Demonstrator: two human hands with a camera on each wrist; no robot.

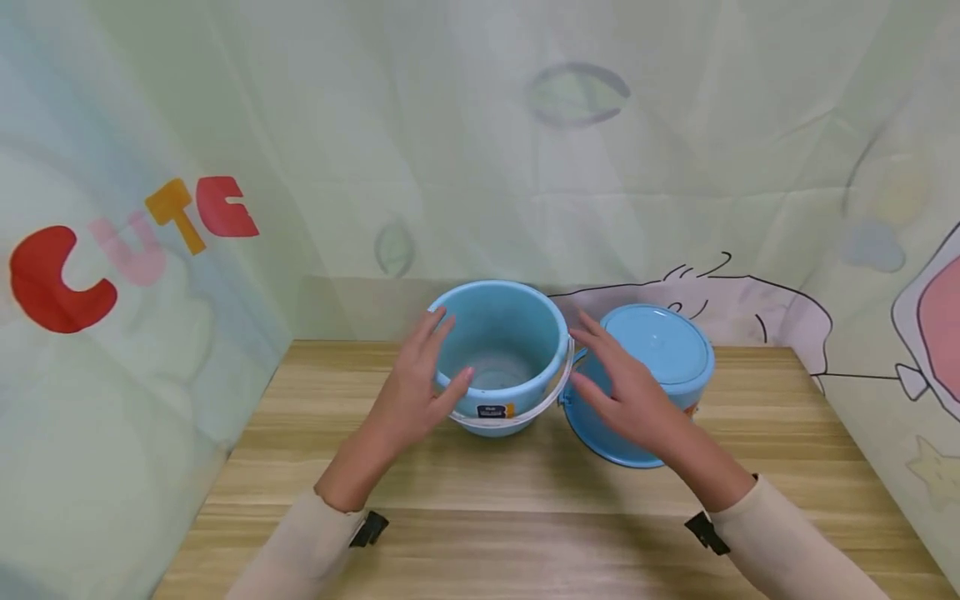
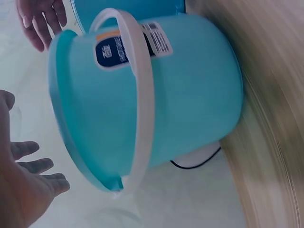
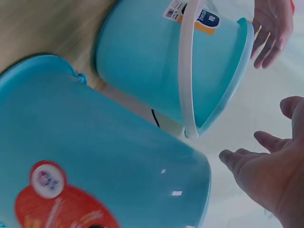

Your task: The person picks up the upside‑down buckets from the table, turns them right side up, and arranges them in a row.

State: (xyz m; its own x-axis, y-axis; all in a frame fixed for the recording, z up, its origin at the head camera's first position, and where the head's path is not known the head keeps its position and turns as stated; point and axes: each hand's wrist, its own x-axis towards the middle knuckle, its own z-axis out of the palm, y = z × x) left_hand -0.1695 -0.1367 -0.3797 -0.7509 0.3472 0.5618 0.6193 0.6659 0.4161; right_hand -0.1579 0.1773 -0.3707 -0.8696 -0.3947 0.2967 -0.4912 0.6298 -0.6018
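Observation:
An upright light-blue bucket (image 1: 491,354) with a white handle (image 2: 145,109) stands on the table. A label (image 2: 111,51) is stuck to its side, and the handle hangs down at the front. To its right a darker blue bucket (image 1: 660,346) stands upside down, with a red sticker (image 3: 66,199) in the right wrist view. My left hand (image 1: 408,387) is at the upright bucket's left side, fingers spread; the left wrist view shows it apart from the rim. Between the two buckets hovers my right hand (image 1: 626,387), its fingers spread and holding nothing.
Both buckets stand on a wood-grain table (image 1: 480,533), toward its back edge. Behind and beside it hangs a pale printed cloth (image 1: 450,150) with coloured letters at the left and drawn outlines at the right.

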